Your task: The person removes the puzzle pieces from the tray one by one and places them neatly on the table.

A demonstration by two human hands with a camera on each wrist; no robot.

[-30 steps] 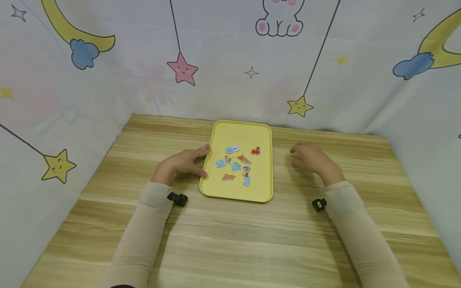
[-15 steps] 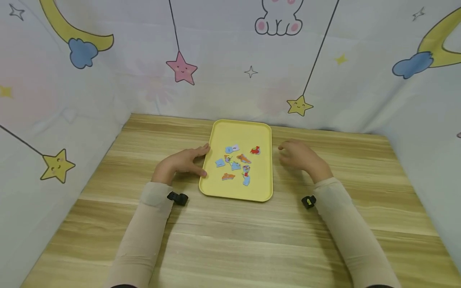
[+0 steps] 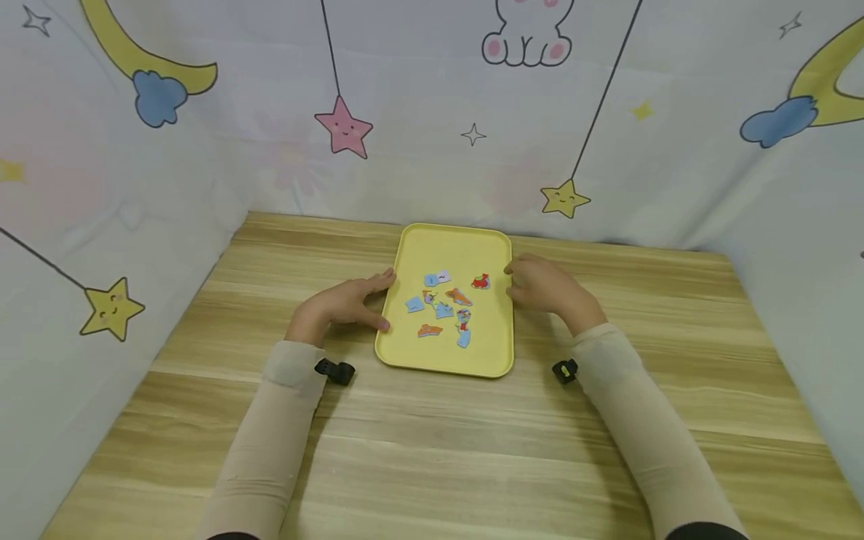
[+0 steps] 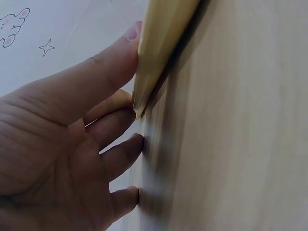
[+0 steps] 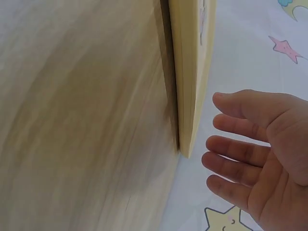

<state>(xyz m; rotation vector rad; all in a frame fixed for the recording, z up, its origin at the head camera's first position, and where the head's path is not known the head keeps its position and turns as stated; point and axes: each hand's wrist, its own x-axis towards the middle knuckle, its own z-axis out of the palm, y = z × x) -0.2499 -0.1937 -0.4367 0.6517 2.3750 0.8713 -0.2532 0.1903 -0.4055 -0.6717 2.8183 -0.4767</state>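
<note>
A yellow tray (image 3: 444,360) lies on the wooden table with several small cut-out pieces on it. Among these are a red piece (image 3: 481,282), an orange piece (image 3: 429,331) and a light blue piece (image 3: 415,304). My left hand (image 3: 343,301) touches the tray's left side, thumb and fingers spread apart; in the left wrist view the thumb (image 4: 115,62) rests against the rim. At the tray's right edge is my right hand (image 3: 545,285), holding nothing. The right wrist view shows its fingers (image 5: 236,166) loosely extended beside the rim; from there they look apart from it.
The wooden table (image 3: 432,457) stretches around the tray. A white cloth backdrop (image 3: 405,180) with stars, moons and clouds hangs behind it and at both sides. Each wrist bears a small black camera, such as the left camera (image 3: 335,372).
My right hand has moved left across the table to the tray's right edge. The left hand and the pieces have stayed in place.
</note>
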